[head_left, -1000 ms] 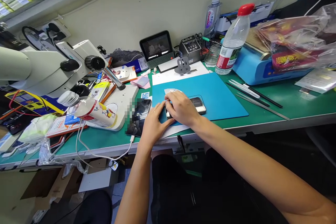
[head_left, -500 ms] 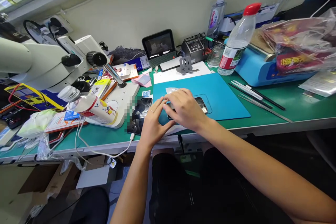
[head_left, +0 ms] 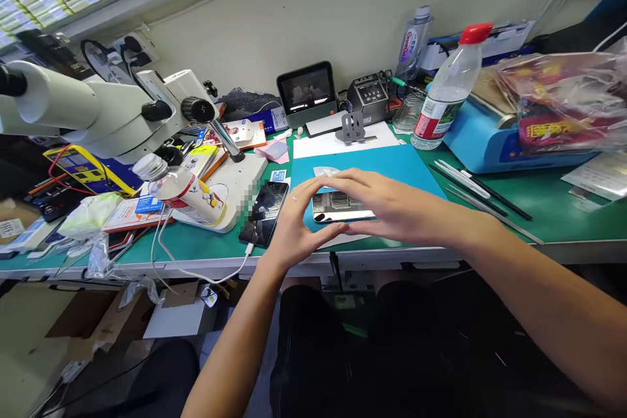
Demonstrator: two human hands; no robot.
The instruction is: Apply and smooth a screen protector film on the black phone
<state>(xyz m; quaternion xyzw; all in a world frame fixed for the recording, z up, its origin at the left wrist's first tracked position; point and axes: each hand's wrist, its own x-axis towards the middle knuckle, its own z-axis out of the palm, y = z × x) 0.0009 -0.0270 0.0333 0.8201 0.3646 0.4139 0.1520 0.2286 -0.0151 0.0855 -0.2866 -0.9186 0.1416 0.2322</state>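
Observation:
On a blue mat lies a phone with a dark, shiny face that reflects the room. My left hand is at its left end, fingers curved forward and thumb stretched to the right. From the right, my right hand arches over the phone's right part and hides it. Thumbs and fingertips of both hands come together, making a ring around the visible part of the phone. Both hands look open, with nothing gripped; whether any finger touches the phone I cannot tell. Behind the hands lies a crumpled white tissue.
A second phone with a white cable lies left of the mat. Further left stand a drink bottle and a microscope. Thin tools, a red-capped bottle and a blue device are at right.
My right hand has moved right and its fingers have spread, uncovering more of the phone between the hands. The view has shifted slightly.

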